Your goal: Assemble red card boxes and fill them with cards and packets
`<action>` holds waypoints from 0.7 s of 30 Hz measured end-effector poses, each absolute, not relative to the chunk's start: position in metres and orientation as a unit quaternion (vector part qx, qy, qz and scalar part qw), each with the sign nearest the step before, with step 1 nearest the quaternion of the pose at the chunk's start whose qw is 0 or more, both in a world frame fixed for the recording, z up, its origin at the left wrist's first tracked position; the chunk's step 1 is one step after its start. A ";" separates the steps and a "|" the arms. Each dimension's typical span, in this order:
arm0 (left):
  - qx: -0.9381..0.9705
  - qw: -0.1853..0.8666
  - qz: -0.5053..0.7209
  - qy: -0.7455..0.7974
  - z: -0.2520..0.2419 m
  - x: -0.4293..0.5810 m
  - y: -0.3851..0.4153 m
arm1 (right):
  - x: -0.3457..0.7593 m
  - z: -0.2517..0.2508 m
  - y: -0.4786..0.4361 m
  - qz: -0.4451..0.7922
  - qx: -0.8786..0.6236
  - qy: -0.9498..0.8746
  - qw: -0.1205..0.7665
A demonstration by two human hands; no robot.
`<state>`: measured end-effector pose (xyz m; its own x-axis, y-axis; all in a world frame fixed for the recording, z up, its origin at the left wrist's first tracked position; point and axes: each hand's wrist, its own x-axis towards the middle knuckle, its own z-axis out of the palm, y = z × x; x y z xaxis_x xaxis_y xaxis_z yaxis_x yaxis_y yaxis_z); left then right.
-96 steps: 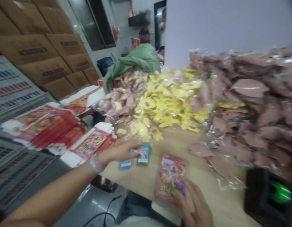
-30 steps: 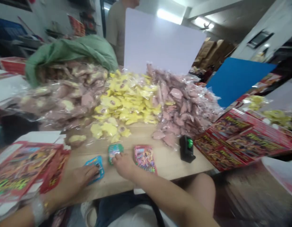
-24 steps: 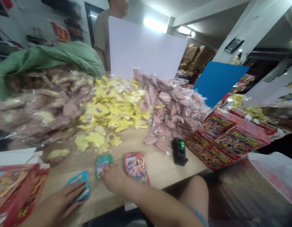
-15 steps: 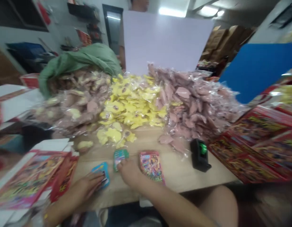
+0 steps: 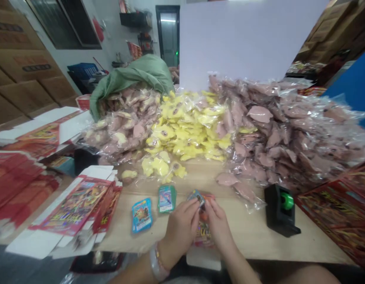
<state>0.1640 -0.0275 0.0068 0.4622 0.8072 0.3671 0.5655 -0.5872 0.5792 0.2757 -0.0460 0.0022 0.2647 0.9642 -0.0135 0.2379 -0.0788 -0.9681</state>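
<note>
My left hand [image 5: 182,224] and my right hand [image 5: 219,221] meet over the front middle of the table. Between my left fingers and thumb is a blue-edged trading card [image 5: 196,195]. The fingers of my right hand are closed at an orange-red card [image 5: 209,197]; how many cards either hand has is hidden. Right below them lies a red printed box [image 5: 203,236], partly covered by my hands, its white flap [image 5: 203,258] toward me. To the left sit a stack of blue cards [image 5: 142,215] and a stack of green cards [image 5: 166,198].
A black tape dispenser [image 5: 279,213] with green tape stands at right. Behind are heaps of bagged yellow pieces [image 5: 185,130] and pinkish pieces [image 5: 268,138], plus a green sack [image 5: 135,75]. Flattened red boxes [image 5: 79,201] lie left; more red boxes [image 5: 339,209] stand right.
My hands have left the blue and green card stacks and come together over the red box, with cards between the fingers. The view has turned left.
</note>
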 end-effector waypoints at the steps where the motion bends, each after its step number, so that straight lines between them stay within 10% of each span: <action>1: 0.838 0.196 0.302 0.411 0.009 0.173 -0.030 | 0.279 0.002 -0.050 0.400 -0.624 -0.439 0.508; 15: 0.943 0.209 -0.057 0.251 0.044 0.223 -0.006 | 0.368 0.007 -0.088 0.528 -0.499 -0.332 0.602; 21: 0.975 0.121 0.015 0.186 -0.002 0.236 0.012 | 0.370 -0.019 -0.085 0.481 -0.461 -0.298 0.684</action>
<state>0.2365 0.0117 -0.0023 0.9306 0.3657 -0.0148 0.3581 -0.9017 0.2422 0.3700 -0.0845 -0.0194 0.3603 0.9322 -0.0349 -0.3825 0.1135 -0.9170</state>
